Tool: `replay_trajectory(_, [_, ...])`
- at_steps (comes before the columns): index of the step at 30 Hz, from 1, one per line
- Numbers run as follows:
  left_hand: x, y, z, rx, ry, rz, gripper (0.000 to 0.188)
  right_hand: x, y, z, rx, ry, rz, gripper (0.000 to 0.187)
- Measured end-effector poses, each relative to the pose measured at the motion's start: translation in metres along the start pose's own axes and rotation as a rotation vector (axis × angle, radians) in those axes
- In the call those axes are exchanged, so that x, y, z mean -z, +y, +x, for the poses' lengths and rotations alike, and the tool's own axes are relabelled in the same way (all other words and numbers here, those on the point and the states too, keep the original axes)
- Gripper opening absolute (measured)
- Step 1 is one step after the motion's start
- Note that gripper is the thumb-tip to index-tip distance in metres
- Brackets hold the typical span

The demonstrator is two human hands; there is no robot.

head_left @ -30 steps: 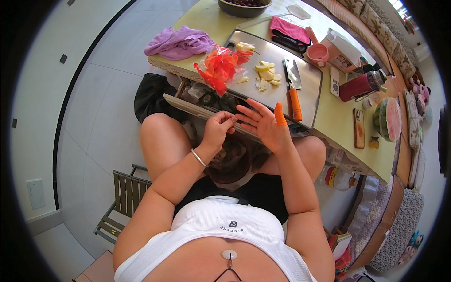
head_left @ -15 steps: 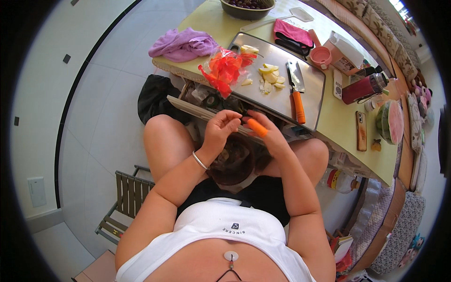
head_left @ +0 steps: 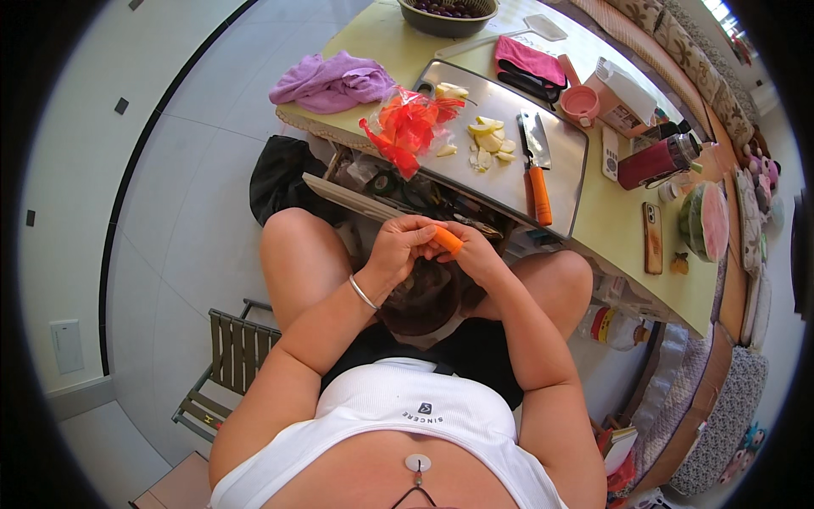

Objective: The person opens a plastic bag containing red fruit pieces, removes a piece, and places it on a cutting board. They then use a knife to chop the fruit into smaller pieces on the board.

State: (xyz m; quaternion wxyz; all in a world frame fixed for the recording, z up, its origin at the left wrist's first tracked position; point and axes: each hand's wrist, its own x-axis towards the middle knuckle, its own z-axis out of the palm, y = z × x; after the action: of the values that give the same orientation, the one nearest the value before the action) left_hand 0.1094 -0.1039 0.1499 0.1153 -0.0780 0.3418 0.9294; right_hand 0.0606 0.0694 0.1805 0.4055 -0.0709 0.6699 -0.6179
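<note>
Locate fingers of left hand (head_left: 400,248) drawn in and narrow, meeting fingers of right hand (head_left: 475,254) at centre. Note orange finger sleeve (head_left: 448,241) fitted around right thumb, with tip against left fingers. Note right fingers bent behind sleeve and partly hidden. Cannot tell presence of any small item between fingertips of either hand. See silver bracelet (head_left: 362,292) on left wrist.

Directly below hands, between knees, find dark reddish-brown container (head_left: 420,324). Just beyond hands, find drawer (head_left: 348,199) pulled out beneath tabletop (head_left: 623,212), holding clear plastic and assorted dark items.

Above drawer, on tabletop, find cutting board (head_left: 509,193) with metallic face and dark rim. On board, identify pale yellow slices (head_left: 488,142) in a loose group near middle. To right of slices, identify knife (head_left: 539,182) lying flat, with orange handle toward hands and blade away. At left edge of board, identify red and clear plastic bag (head_left: 407,127), crumpled and overhanging drawer.

Left of board, see purple cloth (head_left: 331,83) bunched at tabletop edge. At far side, see basket (head_left: 449,27) filled with dark round fruit. Beyond upper right of board, see pink and black cloth (head_left: 530,64) and pink cup (head_left: 580,103). Farther right, see white remote (head_left: 610,153), purple flask (head_left: 649,166), phone (head_left: 651,237) and cut watermelon (head_left: 705,222).

On floor at lower left, see folding stool (head_left: 233,349).
</note>
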Motion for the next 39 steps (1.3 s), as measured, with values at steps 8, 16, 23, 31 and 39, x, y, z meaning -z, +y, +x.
replay_trajectory(8, [0.006, 0.001, 0.0, 0.033, -0.048, -0.068, 0.011, -0.002, -0.005, -0.007, -0.042, -0.002, 0.084, 0.023])
replay_trajectory(16, [-0.005, 0.003, -0.006, 0.085, -0.042, 0.002, 0.015, 0.002, -0.005, -0.009, -0.042, 0.051, 0.014, 0.026])
replay_trajectory(23, [0.009, -0.001, -0.002, -0.007, 0.059, 0.026, 0.016, -0.005, 0.001, -0.003, -0.141, 0.039, -0.02, 0.03])
replay_trajectory(31, [0.001, -0.013, 0.002, -0.115, 0.215, 0.255, 0.01, -0.011, 0.015, 0.005, -0.161, 0.108, 0.06, 0.029])
replay_trajectory(39, [-0.026, -0.031, -0.021, -0.316, 0.085, 0.629, 0.013, -0.009, 0.031, 0.014, -0.239, 0.247, 0.346, 0.036])
